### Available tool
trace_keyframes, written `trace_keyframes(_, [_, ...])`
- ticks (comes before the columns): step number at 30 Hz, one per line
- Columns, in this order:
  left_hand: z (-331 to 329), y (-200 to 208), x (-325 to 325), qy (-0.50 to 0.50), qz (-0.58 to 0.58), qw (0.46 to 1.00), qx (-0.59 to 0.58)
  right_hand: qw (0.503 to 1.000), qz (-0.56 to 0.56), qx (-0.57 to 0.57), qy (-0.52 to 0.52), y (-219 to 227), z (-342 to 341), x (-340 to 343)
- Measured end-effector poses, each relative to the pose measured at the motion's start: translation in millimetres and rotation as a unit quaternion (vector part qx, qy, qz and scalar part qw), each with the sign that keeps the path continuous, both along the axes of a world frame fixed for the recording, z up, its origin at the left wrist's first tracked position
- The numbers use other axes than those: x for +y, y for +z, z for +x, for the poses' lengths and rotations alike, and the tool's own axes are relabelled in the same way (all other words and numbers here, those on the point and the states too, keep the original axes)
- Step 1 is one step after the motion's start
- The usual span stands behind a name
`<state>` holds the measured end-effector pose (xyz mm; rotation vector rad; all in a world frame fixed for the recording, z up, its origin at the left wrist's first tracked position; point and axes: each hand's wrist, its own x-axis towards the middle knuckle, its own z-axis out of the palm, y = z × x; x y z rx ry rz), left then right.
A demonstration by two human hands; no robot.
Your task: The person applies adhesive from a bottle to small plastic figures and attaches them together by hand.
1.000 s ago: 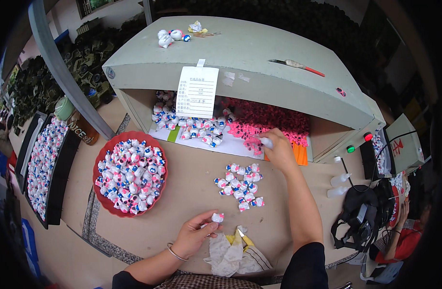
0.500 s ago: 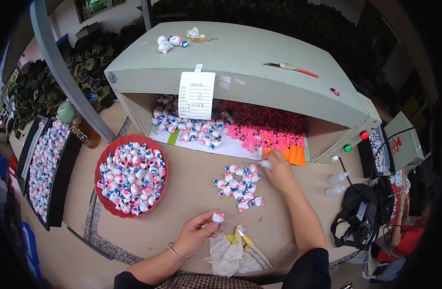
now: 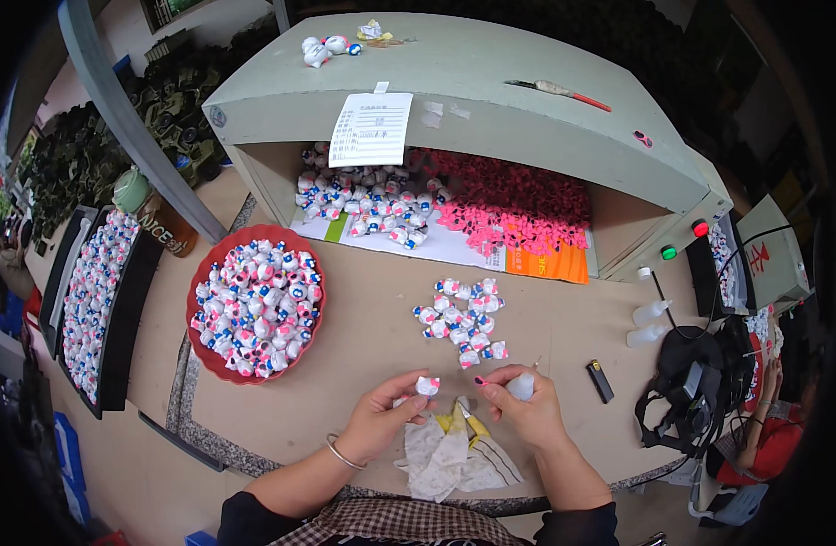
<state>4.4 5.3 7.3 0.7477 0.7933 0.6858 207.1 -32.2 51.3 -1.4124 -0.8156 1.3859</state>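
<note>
My left hand (image 3: 380,417) pinches a small white cat-like figurine (image 3: 427,386) with pink marks between thumb and fingers. Close by on the right, my right hand (image 3: 530,411) holds a tiny pink-and-black piece (image 3: 481,381) at its fingertips. A small white squeeze bottle (image 3: 521,387) with a thin tip is tucked in that same hand. The two pieces are apart. Just beyond both hands lies a cluster of white, pink and blue figurines (image 3: 477,320). Beneath and between the hands is a stained white cloth (image 3: 436,455) with a yellow-handled tool.
A red scalloped bowl (image 3: 199,350) heaped with figurines stands at left. Beyond, a grey box-like cabinet (image 3: 491,73) shelters more figurines and pink pieces (image 3: 518,227). At right are a black lighter (image 3: 600,381), clear bottles (image 3: 650,312), a black strapped device (image 3: 686,382) and another person's arm.
My right hand has come back from the pink pile toward my left hand, bringing a pink-and-black piece. The lighter is now uncovered. My view has tilted slightly.
</note>
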Motion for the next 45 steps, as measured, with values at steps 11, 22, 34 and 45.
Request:
trace_keyframes(11, [3,0,-5,-0.036,0.127,0.989,0.059,0.997,-0.043,-0.021,0.055,-7,-36,-3])
trace_keyframes(22, [-1,-2,3,-0.068,0.107,0.989,0.075,0.997,-0.066,-0.021,0.024,-15,-39,2])
trace_keyframes(34, [-4,0,3,-0.094,0.08,0.992,0.018,0.996,0.047,-0.056,0.051,-24,-38,-5])
trace_keyframes(45, [-8,-6,10,-0.113,0.061,0.992,0.003,0.974,0.128,-0.172,0.074,-32,-37,6])
